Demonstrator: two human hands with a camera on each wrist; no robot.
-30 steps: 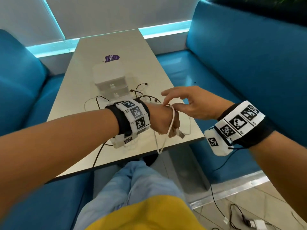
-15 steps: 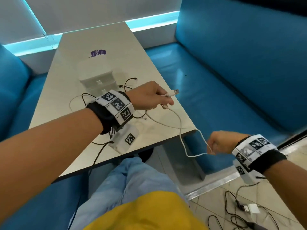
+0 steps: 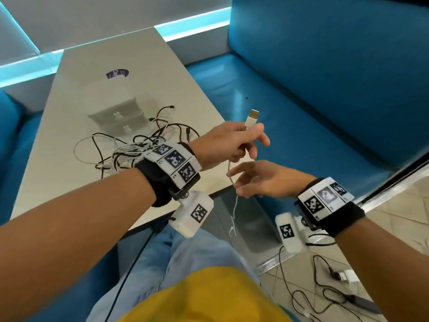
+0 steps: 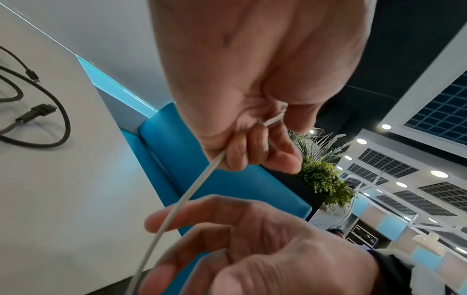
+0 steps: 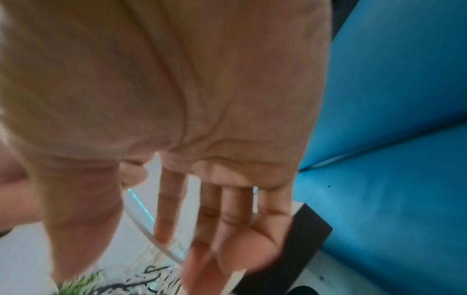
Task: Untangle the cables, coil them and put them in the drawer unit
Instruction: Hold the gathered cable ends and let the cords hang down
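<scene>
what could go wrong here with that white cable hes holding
The white cable hangs loose past the table edge; its free end could snag or swing while coiling. The right hand only lightly touches it, so it may slip. The left hand grips just behind the plug, so a hard pull could strain that joint.

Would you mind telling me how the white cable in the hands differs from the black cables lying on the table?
The white cable is held up off the table: the left hand pinches it below its USB plug, and it runs down past the right hand. The black cables lie on the table in a tangle, untouched. The white cable hangs as one free strand; the black ones loop over one another. None of them is coiled yet.
</scene>
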